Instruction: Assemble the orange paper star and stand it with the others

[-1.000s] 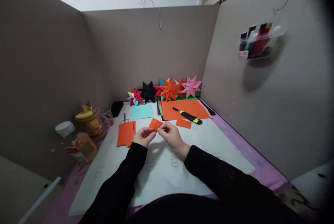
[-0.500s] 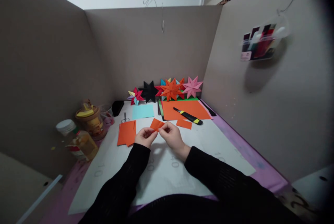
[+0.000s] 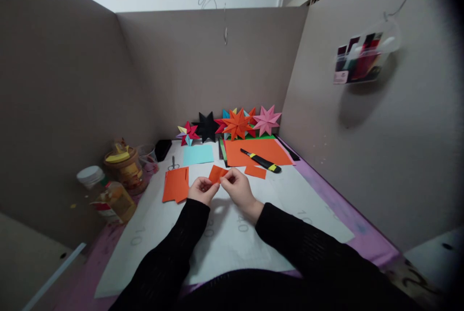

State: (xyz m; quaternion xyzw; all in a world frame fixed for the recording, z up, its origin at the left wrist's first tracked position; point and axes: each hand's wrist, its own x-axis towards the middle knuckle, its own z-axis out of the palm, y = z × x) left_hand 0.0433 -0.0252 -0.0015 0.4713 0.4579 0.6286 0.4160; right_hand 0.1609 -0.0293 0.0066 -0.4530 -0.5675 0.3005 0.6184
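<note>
Between my two hands is a small piece of orange paper (image 3: 216, 173) with a crease across it, held a little above the white sheet. My left hand (image 3: 201, 190) pinches its lower left edge, thumb and fingertips together. On the other side, my right hand (image 3: 239, 187) grips the right edge between thumb and forefinger. A stack of orange paper pieces (image 3: 175, 184) lies just left of my left hand. Beyond my right hand lies another small orange paper piece (image 3: 255, 171), with a black and yellow utility knife (image 3: 263, 160) behind it.
Folded paper stars (image 3: 239, 124) lean along the back panel. Large orange sheets (image 3: 235, 153), a light blue sheet (image 3: 198, 154) and scissors (image 3: 173, 164) lie in front of them. At left stand a bottle (image 3: 112, 199) and a brown tub (image 3: 125, 168). Grey panels (image 3: 210, 59) enclose the table.
Almost nothing differs. Both hands keep their pinch on the small orange paper, and the whole view has shifted very slightly.
</note>
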